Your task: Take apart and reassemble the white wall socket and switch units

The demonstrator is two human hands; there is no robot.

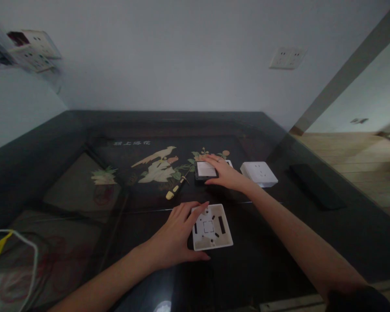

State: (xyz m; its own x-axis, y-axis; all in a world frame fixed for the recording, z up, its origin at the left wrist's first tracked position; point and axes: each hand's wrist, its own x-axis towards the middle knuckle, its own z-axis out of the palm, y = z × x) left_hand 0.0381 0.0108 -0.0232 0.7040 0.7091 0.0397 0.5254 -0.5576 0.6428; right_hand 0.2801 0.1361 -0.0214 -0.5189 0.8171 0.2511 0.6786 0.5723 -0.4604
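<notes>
My left hand [178, 232] holds a white mounting box [211, 227] from its left side. The fingers are on its upper left corner and the thumb is below its near edge. The box lies with its hollow side up, showing slots and holes inside. Farther off, my right hand [225, 171] spans a square black piece with a white top [206, 169], its fingers over the far edge and thumb at the near side. A white part behind that hand is mostly hidden. Left of the piece lies a screwdriver [175, 189] with a yellow and black handle.
A white wall socket [259, 173] rests on the glossy dark table [156, 277], right of my right hand. Beyond it lies a flat black object [315, 186]. A white cable [35, 264] with a yellow tag crosses the left edge. Sockets [287, 58] are fixed to the wall.
</notes>
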